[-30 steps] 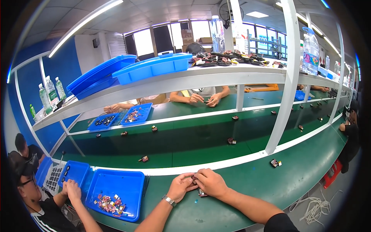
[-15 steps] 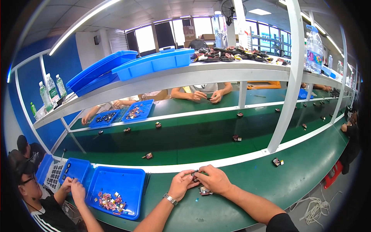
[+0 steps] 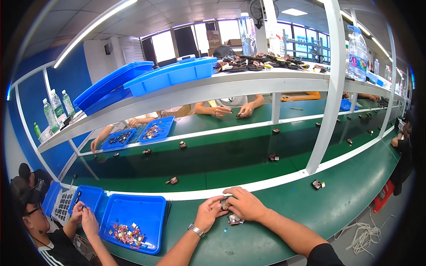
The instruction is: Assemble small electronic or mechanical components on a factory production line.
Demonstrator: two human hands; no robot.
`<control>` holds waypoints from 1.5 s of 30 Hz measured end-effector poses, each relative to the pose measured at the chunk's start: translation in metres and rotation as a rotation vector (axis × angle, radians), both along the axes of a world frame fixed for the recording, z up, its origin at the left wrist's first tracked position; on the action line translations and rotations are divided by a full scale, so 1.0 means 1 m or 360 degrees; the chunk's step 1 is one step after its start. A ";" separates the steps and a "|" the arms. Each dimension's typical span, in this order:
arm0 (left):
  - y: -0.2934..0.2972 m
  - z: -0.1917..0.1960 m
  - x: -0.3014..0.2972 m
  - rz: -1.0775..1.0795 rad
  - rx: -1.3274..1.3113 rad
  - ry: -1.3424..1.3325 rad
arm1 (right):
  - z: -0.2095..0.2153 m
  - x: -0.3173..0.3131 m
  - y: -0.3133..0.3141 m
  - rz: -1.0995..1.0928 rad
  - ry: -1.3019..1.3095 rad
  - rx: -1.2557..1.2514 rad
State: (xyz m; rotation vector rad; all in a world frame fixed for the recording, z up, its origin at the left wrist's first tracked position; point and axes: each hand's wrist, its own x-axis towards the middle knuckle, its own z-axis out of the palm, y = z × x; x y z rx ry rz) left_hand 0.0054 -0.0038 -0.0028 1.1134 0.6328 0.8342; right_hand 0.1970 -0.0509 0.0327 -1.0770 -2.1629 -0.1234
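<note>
My left hand (image 3: 207,214), with a metal watch on its wrist, pinches a small black electronic part (image 3: 225,204) between thumb and fingers. Across from it, my right hand (image 3: 246,205) has its fingers closed on the same part, hiding much of it. Just below the hands, another small electronic assembly (image 3: 234,219), dark with reddish and pale bits, lies on the green bench (image 3: 275,226). A tiny blue scrap (image 3: 225,230) rests near it.
Left of my arm stands a blue tray (image 3: 153,221) with loose small components. A co-worker (image 3: 40,221) sits beyond it, hands raised. A white post (image 3: 326,111) rises at right. Several small assemblies lie on the dark green belt (image 3: 222,164); another assembly (image 3: 316,184) is on the bench.
My right fingers have shifted slightly over the part, and more of its pale surface shows. The view has tilted a little. Assemblies on the belt are slightly farther right.
</note>
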 end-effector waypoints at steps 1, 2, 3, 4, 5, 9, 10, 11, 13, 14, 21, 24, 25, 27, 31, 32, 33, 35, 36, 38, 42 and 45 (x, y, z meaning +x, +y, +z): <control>0.000 -0.001 0.000 -0.0026 0.0018 0.0022 | 0.000 0.000 0.000 0.0021 0.0006 -0.0033; 0.000 -0.001 -0.001 -0.0028 0.0016 0.0024 | 0.000 0.000 0.000 0.0038 0.0013 -0.0067; 0.000 -0.001 -0.001 -0.0035 0.0022 0.0027 | -0.002 0.000 0.000 0.0037 0.0014 -0.0069; 0.000 -0.001 -0.001 -0.0042 0.0028 0.0031 | -0.004 0.000 0.001 0.0034 0.0022 -0.0084; 0.002 -0.002 -0.001 -0.0046 0.0026 0.0031 | -0.006 0.000 0.002 0.0030 0.0029 -0.0096; 0.004 -0.001 -0.004 -0.0142 0.0013 -0.0010 | -0.013 -0.001 0.004 0.0029 0.0147 -0.0145; 0.002 0.002 -0.005 -0.0192 0.0040 -0.0034 | -0.011 -0.003 0.002 0.0014 0.0215 -0.0170; 0.002 0.003 -0.006 -0.0193 0.0038 -0.0035 | -0.010 -0.004 0.002 -0.0007 0.0282 -0.0202; 0.002 0.005 -0.006 -0.0237 0.0052 -0.0038 | -0.009 -0.004 0.002 -0.0008 0.0293 -0.0247; 0.002 0.005 -0.006 -0.0236 0.0052 -0.0039 | -0.009 -0.004 0.002 -0.0005 0.0305 -0.0290; 0.002 0.005 -0.004 -0.0208 0.0015 -0.0002 | -0.009 0.000 -0.001 0.0141 0.0506 -0.0489; 0.002 0.004 -0.004 -0.0204 0.0026 0.0029 | -0.008 0.002 -0.002 0.0193 0.0524 -0.0509; 0.002 0.003 -0.004 -0.0198 0.0027 0.0031 | -0.009 0.002 -0.002 0.0168 0.0545 -0.0491; 0.003 0.002 -0.005 -0.0202 0.0015 0.0007 | -0.012 0.001 -0.002 0.0143 0.0567 -0.0471; 0.003 0.001 -0.005 -0.0205 -0.0036 -0.0048 | -0.020 -0.008 -0.003 -0.0032 0.0650 -0.0418; 0.004 0.001 -0.005 -0.0207 -0.0035 -0.0045 | -0.021 -0.010 -0.004 -0.0072 0.0652 -0.0407; 0.004 0.001 -0.006 -0.0206 -0.0032 -0.0038 | -0.022 -0.011 -0.003 -0.0073 0.0655 -0.0406; 0.004 0.001 -0.006 -0.0205 -0.0029 -0.0031 | -0.024 -0.012 -0.003 -0.0056 0.0664 -0.0413; 0.004 0.002 -0.006 -0.0195 -0.0030 -0.0029 | -0.024 -0.012 -0.003 -0.0056 0.0665 -0.0412; 0.004 0.002 -0.006 -0.0185 -0.0029 -0.0027 | -0.025 -0.012 -0.002 -0.0054 0.0722 -0.0404; 0.005 -0.002 -0.006 -0.0173 -0.0043 -0.0064 | -0.029 -0.010 0.000 -0.0030 0.0723 -0.0412; 0.006 -0.002 -0.007 -0.0181 -0.0051 -0.0065 | -0.027 -0.009 0.000 -0.0032 0.0700 -0.0407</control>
